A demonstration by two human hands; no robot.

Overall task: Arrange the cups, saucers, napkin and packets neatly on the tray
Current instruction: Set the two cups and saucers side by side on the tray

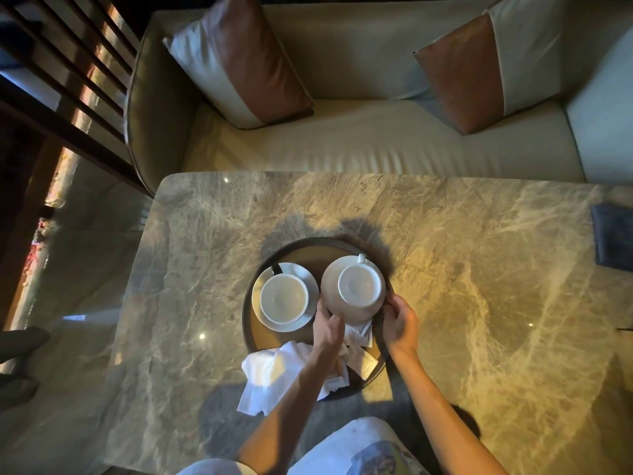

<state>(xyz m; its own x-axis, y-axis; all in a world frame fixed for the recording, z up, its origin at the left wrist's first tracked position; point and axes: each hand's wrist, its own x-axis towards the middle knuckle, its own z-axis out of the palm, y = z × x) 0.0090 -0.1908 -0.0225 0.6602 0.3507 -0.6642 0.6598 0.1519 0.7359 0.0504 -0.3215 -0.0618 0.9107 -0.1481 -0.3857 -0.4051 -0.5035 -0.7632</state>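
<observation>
A round dark tray [308,242] sits on the marble table. On its left a white cup [283,297] stands on a saucer [310,275], with a dark spoon handle [276,269] poking out behind. On the right a second white cup [360,284] rests on its saucer [331,279]. My left hand [327,329] grips that right saucer's near-left rim, and my right hand [400,323] grips its near-right rim. White packets [359,335] lie under my hands. A crumpled white napkin [270,371] hangs over the tray's near-left edge.
The marble table [462,269] stretches wide around the tray. A dark blue folded cloth [613,236] lies at its right edge. A cream sofa [359,142] with two brown-and-white cushions stands behind the table. Wooden slats are at far left.
</observation>
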